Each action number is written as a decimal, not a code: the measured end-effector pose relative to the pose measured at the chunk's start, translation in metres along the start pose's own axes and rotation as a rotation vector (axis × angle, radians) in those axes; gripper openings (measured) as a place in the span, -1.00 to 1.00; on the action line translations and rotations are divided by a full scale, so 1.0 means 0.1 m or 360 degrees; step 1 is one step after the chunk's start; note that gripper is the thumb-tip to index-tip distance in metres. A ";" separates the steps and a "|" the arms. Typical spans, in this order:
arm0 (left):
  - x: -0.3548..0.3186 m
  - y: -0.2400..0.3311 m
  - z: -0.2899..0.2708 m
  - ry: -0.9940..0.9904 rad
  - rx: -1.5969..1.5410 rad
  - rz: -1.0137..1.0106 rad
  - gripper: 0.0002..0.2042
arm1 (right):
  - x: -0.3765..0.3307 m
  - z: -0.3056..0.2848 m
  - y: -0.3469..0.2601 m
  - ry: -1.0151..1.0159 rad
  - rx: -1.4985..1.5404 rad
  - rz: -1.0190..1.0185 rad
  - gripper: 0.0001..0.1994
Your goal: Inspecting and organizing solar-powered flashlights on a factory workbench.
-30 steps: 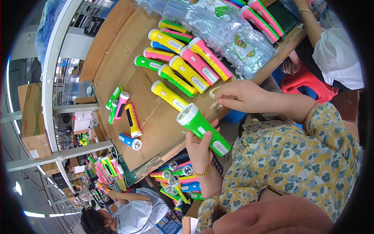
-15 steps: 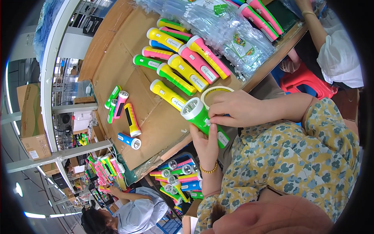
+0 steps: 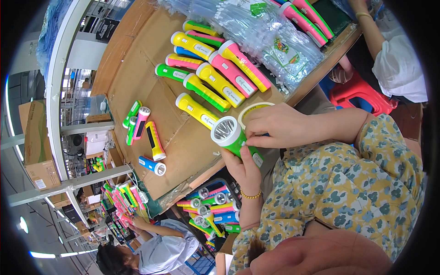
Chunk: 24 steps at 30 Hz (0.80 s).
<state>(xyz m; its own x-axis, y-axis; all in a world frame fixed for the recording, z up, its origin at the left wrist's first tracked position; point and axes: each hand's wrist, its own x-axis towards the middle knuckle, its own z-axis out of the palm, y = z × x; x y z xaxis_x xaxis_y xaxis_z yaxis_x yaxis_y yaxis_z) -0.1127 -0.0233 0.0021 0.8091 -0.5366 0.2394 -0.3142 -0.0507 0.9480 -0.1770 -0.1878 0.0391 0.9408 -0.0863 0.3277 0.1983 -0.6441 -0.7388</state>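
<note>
A green flashlight (image 3: 237, 144) with a white head is held in my left hand (image 3: 244, 172), whose fingers wrap its body from below. Its lens faces up toward the view, showing a silvery reflector. My right hand (image 3: 277, 126) is closed, with thumb and fingertips pinched against the flashlight's side just behind the head. Whether those fingertips also hold something small is hidden. Partly behind my right hand is a pale yellow-white ring, like a tape roll (image 3: 244, 110). A yellow flashlight (image 3: 195, 109) lies on the cardboard-covered table (image 3: 156, 105) just beyond.
Several yellow, pink and green flashlights (image 3: 220, 85) lie grouped on the table, beside a pile of clear plastic packaging (image 3: 284, 50). Smaller flashlights (image 3: 156, 142) lie farther left. A crate of flashlights (image 3: 213, 206) stands below the table edge. Other people work nearby; a red stool (image 3: 362, 96) is at right.
The green flashlight has tipped, so its lens turns more toward the view and its body looks shorter. My left hand has turned with it; my right hand stays nearly in place.
</note>
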 end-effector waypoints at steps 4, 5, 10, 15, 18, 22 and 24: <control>0.00 0.01 -0.01 0.0059 0.0061 0.0167 -0.60 | 0.06 -0.06 0.06 -0.0285 0.0165 0.0266 -0.73; 0.00 0.00 -0.02 0.0052 0.0054 0.0190 -0.59 | 0.07 -0.07 0.07 -0.0275 0.0193 0.0267 -0.74; 0.00 -0.12 -0.04 0.0055 -0.0244 0.0188 -0.57 | 0.08 -0.07 0.02 -0.0318 0.0432 0.0255 -0.75; 0.01 -0.16 -0.05 0.0113 -0.0261 0.0055 -0.57 | 0.10 -0.06 0.01 -0.0308 0.0455 0.0254 -0.76; 0.02 -0.08 -0.03 0.0045 0.0005 0.0032 -0.56 | 0.10 -0.07 0.04 -0.0373 0.0398 0.0314 -0.76; 0.06 -0.10 -0.02 0.0124 -0.0044 0.0048 -0.54 | 0.06 0.00 0.08 -0.0219 0.0284 0.0180 -0.77; 0.10 -0.02 -0.01 0.0180 0.0032 0.0156 -0.56 | 0.06 0.01 0.06 -0.0163 0.0267 0.0121 -0.77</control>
<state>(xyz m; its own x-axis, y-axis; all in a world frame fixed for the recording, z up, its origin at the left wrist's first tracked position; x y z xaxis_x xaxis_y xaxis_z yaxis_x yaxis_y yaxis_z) -0.1031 -0.0277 0.0025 0.8246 -0.4414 0.3538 -0.4032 -0.0200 0.9149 -0.1695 -0.1911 0.0362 0.9761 -0.0466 0.2122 0.1607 -0.5025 -0.8495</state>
